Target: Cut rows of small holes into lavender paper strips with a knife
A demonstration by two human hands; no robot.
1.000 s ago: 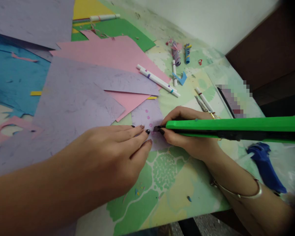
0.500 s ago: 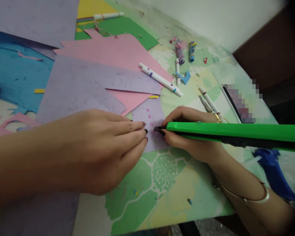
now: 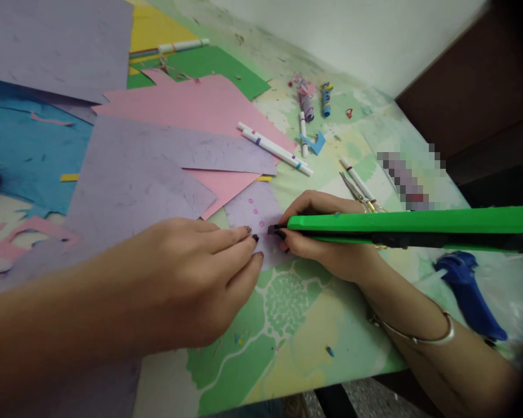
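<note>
A small lilac paper strip (image 3: 260,203) with several little pink rings on it lies under my hands. My left hand (image 3: 200,273) rests on its left side, fingers stretched out flat and side by side, holding nothing. My right hand (image 3: 326,232) grips a long green utility knife (image 3: 401,222) like a pen. Its short dark blade touches or nearly touches the strip beside my left fingertips, close to the rings. The knife's handle hides part of my right hand.
Lilac (image 3: 135,157), pink (image 3: 209,98) and blue sheets (image 3: 39,151) overlap on the left. White markers (image 3: 274,150), gold-handled scissors (image 3: 353,188) and rolled paper pieces (image 3: 326,100) lie farther back. A blue hand tool (image 3: 470,293) lies at right; the table's near edge runs below.
The view has shifted slightly, so the tabletop things appear farther left and the far ones lower. Both hands keep nearly the same pose, with the blade still at the strip.
</note>
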